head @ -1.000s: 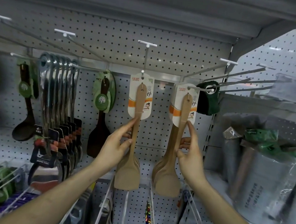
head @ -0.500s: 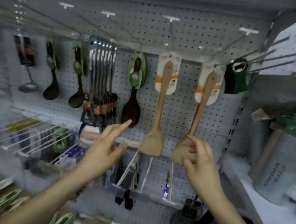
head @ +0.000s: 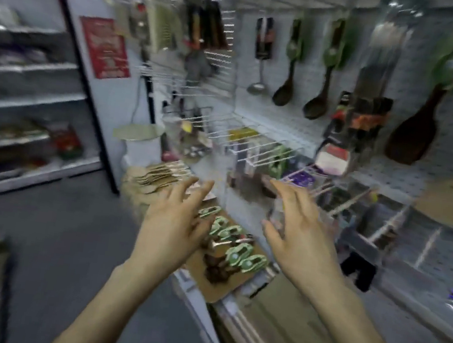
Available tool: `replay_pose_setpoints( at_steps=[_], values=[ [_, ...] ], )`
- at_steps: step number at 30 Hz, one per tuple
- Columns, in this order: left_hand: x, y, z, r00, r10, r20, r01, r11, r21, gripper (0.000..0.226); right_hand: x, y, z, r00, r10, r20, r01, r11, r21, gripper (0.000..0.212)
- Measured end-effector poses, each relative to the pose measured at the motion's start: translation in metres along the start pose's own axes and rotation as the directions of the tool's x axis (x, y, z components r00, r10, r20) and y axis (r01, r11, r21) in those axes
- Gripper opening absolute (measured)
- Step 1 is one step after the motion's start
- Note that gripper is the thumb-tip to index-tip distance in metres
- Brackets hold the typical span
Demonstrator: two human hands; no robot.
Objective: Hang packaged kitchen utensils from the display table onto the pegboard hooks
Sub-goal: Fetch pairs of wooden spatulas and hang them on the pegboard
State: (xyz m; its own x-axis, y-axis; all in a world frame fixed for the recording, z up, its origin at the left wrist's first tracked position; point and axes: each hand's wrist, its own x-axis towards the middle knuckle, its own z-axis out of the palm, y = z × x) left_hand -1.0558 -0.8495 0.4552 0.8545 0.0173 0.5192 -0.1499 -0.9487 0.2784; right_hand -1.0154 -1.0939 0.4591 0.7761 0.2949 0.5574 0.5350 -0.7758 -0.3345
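Note:
The view is blurred by motion. My left hand [head: 176, 222] hovers with spread fingers over the display table [head: 220, 294], holding nothing. My right hand [head: 297, 238] is also spread and holds nothing, just right of it. Between and below the hands lie several dark utensils with green packaging cards [head: 234, 244] on the table. A stack of pale wooden spatulas [head: 158, 179] lies at the table's far left end. On the pegboard [head: 284, 115] at upper right hang dark ladles [head: 284, 92], a dark spatula with a green card [head: 414, 138] and a steel ladle [head: 256, 86].
White wire hooks [head: 251, 151] jut out from the pegboard above the table. Store shelves [head: 23, 87] with goods line the left side, and a red poster [head: 104, 47] hangs on a panel. Grey floor [head: 52, 235] lies left of the table.
Both hands let go of the hung wooden spatulas and dropped toward the table. My view swung left and down from the pegboard to the table.

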Motion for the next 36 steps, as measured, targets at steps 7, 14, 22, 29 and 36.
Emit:
replay_pose_setpoints(
  at_steps=[7,14,22,29,36],
  values=[
    [-0.039,-0.107,-0.053,0.964,-0.227,-0.138,0.253,0.943,0.217,0.065,0.041,-0.112,0.110,0.989,-0.117,0.092,0.111,0.992,0.067,0.066],
    [-0.057,-0.240,-0.084,0.908,-0.405,-0.108,0.417,0.847,0.331,0.068,0.080,-0.196,0.217,0.967,-0.157,0.201,0.141,0.986,0.092,0.075],
    [-0.065,-0.349,-0.096,0.852,-0.516,-0.093,0.505,0.762,0.405,0.071,0.125,-0.287,0.310,0.934,-0.225,0.277,0.205,0.974,0.098,0.080],
    [-0.045,-0.429,-0.077,0.791,-0.605,-0.092,0.585,0.703,0.404,0.069,0.168,-0.334,0.392,0.894,-0.260,0.366,0.238,0.966,0.104,0.080],
    [0.021,-0.514,-0.046,0.761,-0.641,-0.103,0.611,0.653,0.448,0.070,0.253,-0.362,0.490,0.881,-0.285,0.378,0.235,0.956,0.173,0.083]
  ],
)
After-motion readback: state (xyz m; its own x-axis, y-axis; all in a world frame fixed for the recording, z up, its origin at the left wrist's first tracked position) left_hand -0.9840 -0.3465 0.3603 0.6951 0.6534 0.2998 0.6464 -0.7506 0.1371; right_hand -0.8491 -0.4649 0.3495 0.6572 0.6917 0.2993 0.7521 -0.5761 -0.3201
